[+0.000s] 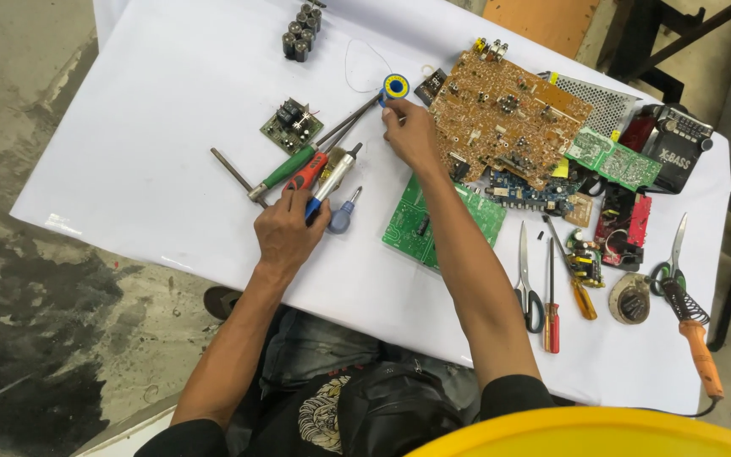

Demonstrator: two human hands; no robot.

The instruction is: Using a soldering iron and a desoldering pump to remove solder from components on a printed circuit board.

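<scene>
Two hands | left hand (288,227) grips tool (329,179) | right hand (410,134) touches solder spool (395,85)

Solder spool (396,85): small, blue rim, yellow centre, lying on its side on the white tabletop (154,101), just left of a large brown circuit board; thin wire loops up from it. Right hand (409,134) touches it with its fingertips.

Silver-barrelled tool with blue handle (330,179): slanted, tip pointing up-right, handle end inside the left hand (288,227). It lies among a cluster of tools: green-handled and red-handled ones just beside it.
</scene>
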